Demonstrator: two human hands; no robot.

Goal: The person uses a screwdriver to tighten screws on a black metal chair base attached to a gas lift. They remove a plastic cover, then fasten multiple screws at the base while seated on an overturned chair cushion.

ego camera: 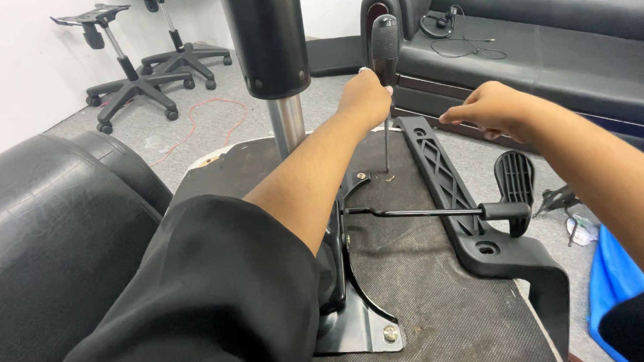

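Screwdriver (pixel 384 50) handle matt black plastic, shaft bare steel; armrest bracket (pixel 451 191) matt moulded plastic; gas-lift piston (pixel 288 125) polished chrome; seat underside (pixel 425 270) rough fabric

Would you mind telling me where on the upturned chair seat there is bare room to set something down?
Bare fabric lies on the seat underside between the metal plate and the armrest bracket. It is crowded around the screwdriver, left hand and lever.

White wall (pixel 19 77) at left; grey carpeted floor (pixel 213 120) with a red cable (pixel 191 125) looping across it. Two bare black chair bases (pixel 129 84) on castors (no seats fitted). Black leather sofa (pixel 545 45) at right, cables on its cushion.
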